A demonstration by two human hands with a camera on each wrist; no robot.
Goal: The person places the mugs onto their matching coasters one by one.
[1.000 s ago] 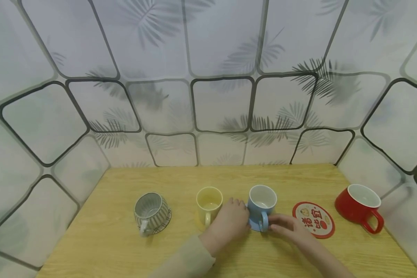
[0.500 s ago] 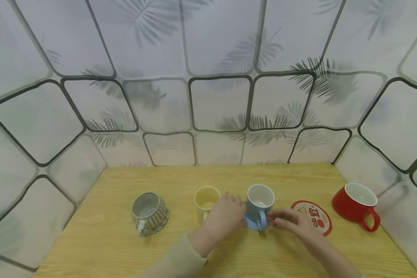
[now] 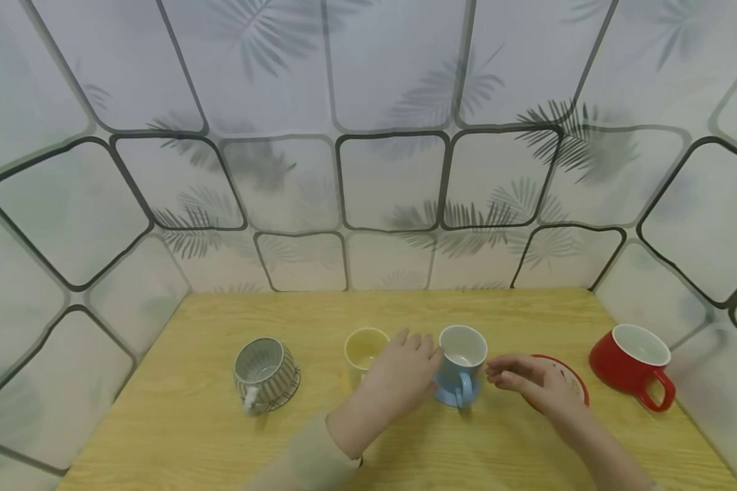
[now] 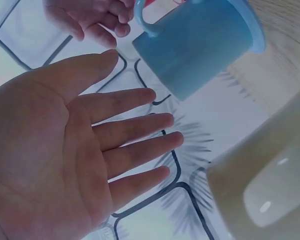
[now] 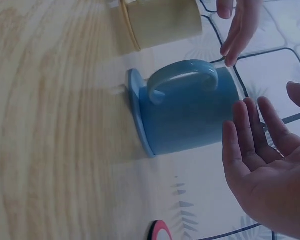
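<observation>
A blue mug (image 3: 450, 374) with a white inside stands upright on a blue coaster (image 3: 475, 391), its handle toward me. To its left, my left hand (image 3: 404, 374) hovers with straight fingers, partly covering a yellow mug (image 3: 357, 368). The left wrist view shows that palm (image 4: 45, 145) bare, with the fingers spread. My right hand (image 3: 543, 385) is raised to the right of the blue mug, over the red-rimmed coaster (image 3: 576, 383). In the right wrist view its fingers (image 5: 247, 135) are relaxed and hold nothing, and the mug (image 5: 190, 117) sits flat on its coaster (image 5: 138, 110).
At the left, a grey striped mug (image 3: 278, 380) rests on a patterned coaster (image 3: 295, 390). A red mug (image 3: 620, 365) stands on the wooden table (image 3: 221, 443) at the far right, beside the patterned wall covering (image 3: 669, 286). A yellow coaster (image 3: 346, 383) shows under the yellow mug.
Both hands have risen and drawn away from the blue mug and its coaster, the right hand moving rightward over the red-rimmed coaster. The mugs stay where they were.
</observation>
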